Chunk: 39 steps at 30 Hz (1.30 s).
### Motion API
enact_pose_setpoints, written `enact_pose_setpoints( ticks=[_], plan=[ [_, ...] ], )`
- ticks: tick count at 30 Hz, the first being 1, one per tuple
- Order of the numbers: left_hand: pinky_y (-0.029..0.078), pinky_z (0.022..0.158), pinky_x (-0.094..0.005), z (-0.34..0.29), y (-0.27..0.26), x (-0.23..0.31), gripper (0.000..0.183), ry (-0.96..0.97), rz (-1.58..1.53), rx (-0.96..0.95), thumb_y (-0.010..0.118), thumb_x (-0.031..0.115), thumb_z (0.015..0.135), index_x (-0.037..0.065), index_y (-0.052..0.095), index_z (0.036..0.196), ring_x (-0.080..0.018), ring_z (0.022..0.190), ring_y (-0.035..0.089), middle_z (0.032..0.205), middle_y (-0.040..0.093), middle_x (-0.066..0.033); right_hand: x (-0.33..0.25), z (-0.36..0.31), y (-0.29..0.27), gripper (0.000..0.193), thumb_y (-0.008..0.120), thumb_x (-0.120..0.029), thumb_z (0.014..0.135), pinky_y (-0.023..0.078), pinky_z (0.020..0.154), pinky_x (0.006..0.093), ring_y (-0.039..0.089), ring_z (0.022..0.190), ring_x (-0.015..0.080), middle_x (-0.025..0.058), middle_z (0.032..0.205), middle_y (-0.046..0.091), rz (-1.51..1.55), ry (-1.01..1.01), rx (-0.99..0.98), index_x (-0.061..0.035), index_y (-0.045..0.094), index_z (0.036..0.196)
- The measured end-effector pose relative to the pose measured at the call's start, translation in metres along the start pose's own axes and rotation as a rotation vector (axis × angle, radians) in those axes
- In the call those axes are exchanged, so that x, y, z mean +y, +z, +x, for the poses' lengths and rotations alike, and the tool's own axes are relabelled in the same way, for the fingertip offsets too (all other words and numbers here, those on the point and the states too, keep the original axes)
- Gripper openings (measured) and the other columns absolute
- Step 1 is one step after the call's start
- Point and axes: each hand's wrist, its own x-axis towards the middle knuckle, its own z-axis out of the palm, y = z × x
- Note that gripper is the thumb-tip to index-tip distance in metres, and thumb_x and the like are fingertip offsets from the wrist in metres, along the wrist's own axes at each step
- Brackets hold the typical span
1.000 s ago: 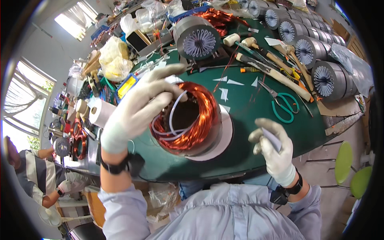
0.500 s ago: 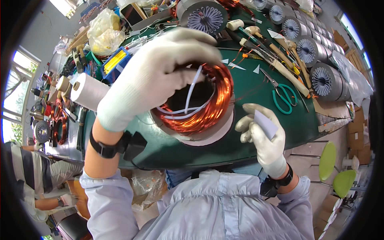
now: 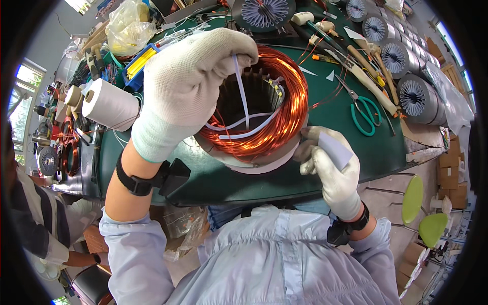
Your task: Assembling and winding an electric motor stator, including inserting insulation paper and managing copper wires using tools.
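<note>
A motor stator (image 3: 267,165) with a thick ring of copper winding (image 3: 287,127) stands upright on the green table in front of me, its slotted bore facing up. My left hand (image 3: 180,84), in a white knit glove, is over its far left rim, fingers closed on the upper end of a narrow white strip (image 3: 242,91). The strip runs down into the bore; pale sleeving (image 3: 249,133) curves along the near inner side of the winding. My right hand (image 3: 338,185), gloved too, holds a grey-white sheet piece (image 3: 335,151) beside the stator's right side. Whether its fingertips touch the stator is unclear.
Teal-handled scissors (image 3: 365,116) lie right of the stator, near mallets and wooden sticks (image 3: 361,81). A white thread cone (image 3: 109,105) and a blue box (image 3: 137,68) stand left. Grey wire spools (image 3: 419,99) line the far right. Another person (image 3: 38,218) is at the left.
My left hand has drawn back and left over the stator, keeping hold of the strip, and more of the bore shows. My right hand stays nearly in place with the sheet piece.
</note>
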Motion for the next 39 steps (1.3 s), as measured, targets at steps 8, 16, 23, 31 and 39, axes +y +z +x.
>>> enact_pose_setpoints(
  ticks=[8,16,23,31,39],
  plan=[
    [0.054,0.080,-0.0280,0.011,-0.009,0.022,0.027,-0.031,0.178,-0.193,0.058,0.021,0.109,-0.004,0.068,0.105,-0.0133,0.079,0.066,0.095,0.071,-0.0086,-0.012,-0.003,-0.016,0.033,0.048,-0.008,0.105,0.053,0.068,0.0237,0.065,0.077,0.0106,0.0167,0.111,0.068,0.195,-0.024,0.011,0.0050,0.050,0.135],
    [0.042,0.115,-0.0389,0.034,-0.058,0.053,0.046,-0.491,-0.068,-0.348,0.056,-0.002,0.086,-0.006,0.065,0.130,-0.0258,0.125,0.064,0.124,0.072,-0.0157,-0.022,0.007,-0.042,0.022,0.061,-0.014,0.102,0.054,0.071,0.0302,0.070,0.077,0.0157,0.0121,0.091,0.072,-0.188,-0.070,0.051,0.0022,0.063,0.117],
    [0.051,0.099,-0.0295,0.064,0.022,-0.016,0.036,-0.566,-0.422,-0.470,0.054,0.024,0.110,-0.007,0.067,0.123,-0.0153,0.110,0.067,0.117,0.072,-0.0109,-0.024,0.031,-0.035,0.020,0.069,-0.012,0.097,0.053,0.070,0.0316,0.067,0.074,0.0245,0.0160,0.087,0.068,-0.487,-0.294,0.100,-0.0009,0.068,0.114],
    [0.052,0.095,-0.0262,0.050,0.020,-0.014,0.037,-0.688,-0.455,-0.373,0.052,0.027,0.112,-0.005,0.068,0.121,-0.0097,0.102,0.065,0.111,0.071,-0.0054,-0.023,0.039,-0.012,0.009,0.066,-0.005,0.098,0.051,0.064,0.0279,0.062,0.069,0.0107,0.0072,0.079,0.066,-0.397,-0.294,0.115,0.0009,0.062,0.104],
    [0.050,0.088,-0.0247,0.042,0.013,-0.011,0.038,-0.541,-0.179,-0.380,0.049,0.028,0.111,-0.004,0.069,0.118,-0.0094,0.094,0.062,0.101,0.068,-0.0024,-0.034,0.071,-0.004,0.009,0.064,-0.004,0.097,0.053,0.066,0.0408,0.067,0.075,0.0333,0.0130,0.088,0.061,-0.626,-0.542,0.086,0.0012,0.058,0.100]
  ],
)
